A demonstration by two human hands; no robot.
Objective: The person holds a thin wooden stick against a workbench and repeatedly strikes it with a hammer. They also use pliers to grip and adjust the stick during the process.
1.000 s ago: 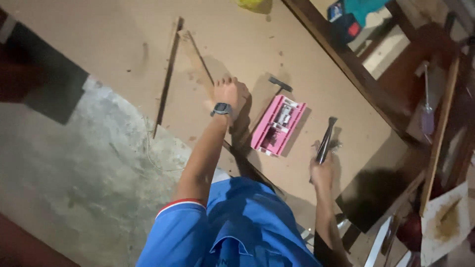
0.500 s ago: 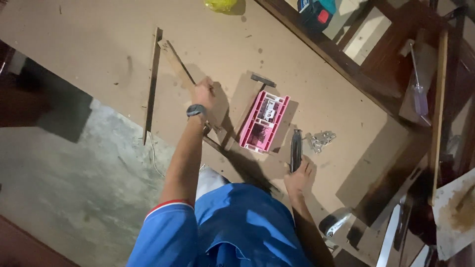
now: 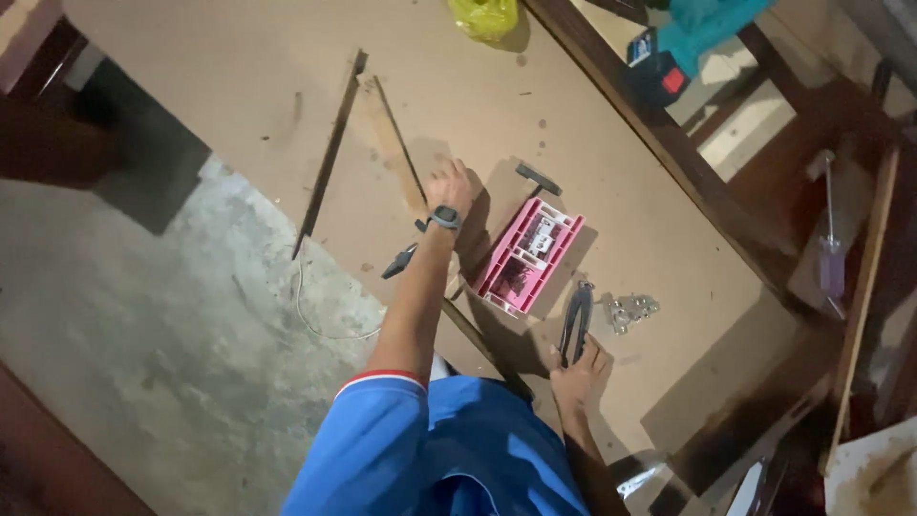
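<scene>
— Since half a second ago, what has been moved?

— Very little. The right hand (image 3: 580, 375) has been kept low at the near edge of the fibreboard panel (image 3: 229, 96), with the dark pliers (image 3: 575, 323) under its fingertips, as before. The left hand (image 3: 451, 186) has been left pressed on the thin wooden strip (image 3: 399, 143), near the middle of the panel.

— How are the fingers seen?

— On the right hand they are held narrow around the pliers' handles. On the left hand they are spread a little and laid flat; nothing is gripped. A dark watch (image 3: 445, 219) is worn on that wrist.

— What is placed around?

— The pink plastic case (image 3: 528, 255) is lying between both hands, just beside a small black tool (image 3: 539, 179). Metal hinges (image 3: 630, 309) are found right of the pliers. A yellow bag (image 3: 484, 16) is seen at the far edge.
</scene>
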